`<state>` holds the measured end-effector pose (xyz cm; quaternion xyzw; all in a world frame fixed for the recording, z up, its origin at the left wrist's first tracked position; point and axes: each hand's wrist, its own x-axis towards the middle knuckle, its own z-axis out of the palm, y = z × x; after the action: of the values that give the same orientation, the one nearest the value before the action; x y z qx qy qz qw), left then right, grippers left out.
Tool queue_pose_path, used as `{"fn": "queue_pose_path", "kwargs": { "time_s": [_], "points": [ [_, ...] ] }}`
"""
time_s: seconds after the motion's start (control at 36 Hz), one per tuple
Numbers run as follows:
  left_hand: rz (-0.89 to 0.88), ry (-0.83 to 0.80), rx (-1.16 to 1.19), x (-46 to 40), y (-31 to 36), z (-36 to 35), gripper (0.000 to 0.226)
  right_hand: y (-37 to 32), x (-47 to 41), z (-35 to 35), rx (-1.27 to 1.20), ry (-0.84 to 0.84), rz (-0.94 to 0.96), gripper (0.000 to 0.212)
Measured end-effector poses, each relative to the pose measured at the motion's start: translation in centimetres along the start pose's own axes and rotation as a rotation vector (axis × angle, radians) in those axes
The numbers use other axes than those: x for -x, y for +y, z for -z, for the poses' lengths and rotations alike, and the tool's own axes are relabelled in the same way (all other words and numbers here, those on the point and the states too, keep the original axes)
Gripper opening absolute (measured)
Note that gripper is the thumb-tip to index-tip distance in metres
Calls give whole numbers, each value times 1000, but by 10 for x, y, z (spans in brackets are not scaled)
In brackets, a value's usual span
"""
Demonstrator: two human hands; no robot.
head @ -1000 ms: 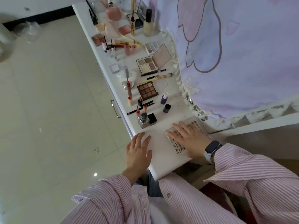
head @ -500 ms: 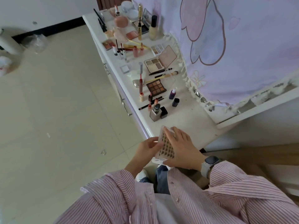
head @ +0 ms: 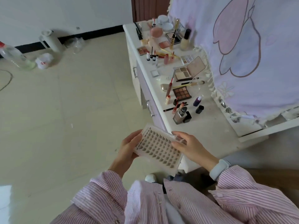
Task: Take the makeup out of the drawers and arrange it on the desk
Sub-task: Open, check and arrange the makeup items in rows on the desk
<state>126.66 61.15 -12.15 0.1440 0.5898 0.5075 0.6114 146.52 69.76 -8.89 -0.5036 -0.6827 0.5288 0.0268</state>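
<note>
**Holding a lash tray clear of the desk**

Gripping from both sides, the person is holding a clear tray of false-lash clusters (head: 157,147) in the air, off the near end of the white desk (head: 208,131) and tilted toward the camera. The left hand (head: 127,148) is clasping the tray's 9 o'clock edge, fingers curled under it and thumb on the rim. The right hand (head: 192,148) is pinching the 3 o'clock edge, thumb on top, with a pale wristband (head: 219,169) at its wrist. At 12 o'clock from the tray, a square glass bottle (head: 179,115) is standing on the desk, touching a black cap (head: 187,117). Farther along, a brown nine-pan palette (head: 182,92) and an open beige palette (head: 190,70) are lying flat. At 10 o'clock, on the floor, a plastic bottle (head: 15,56) is lying on its side.
</note>
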Motion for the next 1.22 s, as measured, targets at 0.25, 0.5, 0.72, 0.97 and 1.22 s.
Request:
{"fn": "queue_pose_path", "kwargs": {
  "time_s": [0.25, 0.5, 0.72, 0.97, 1.22],
  "points": [
    [-190, -192, 484, 14, 15, 5, 82, -52, -4, -15, -524, -75, -120, 26],
    [-287, -240, 760, 3, 45, -14, 54, -85, -3, -5, -355, -67, -40, 22],
    [-72, -194, 986, -10, 68, -25, 54, -102, -1, 18, 138, -110, 549, 56],
    [-241, -9, 466, -9, 76, -43, 91, -109, -15, 22, 424, 243, 567, 26],
    [-131, -198, 615, -15, 81, -48, 89, -120, -23, 24, 217, -41, 490, 31]
  ]
}}
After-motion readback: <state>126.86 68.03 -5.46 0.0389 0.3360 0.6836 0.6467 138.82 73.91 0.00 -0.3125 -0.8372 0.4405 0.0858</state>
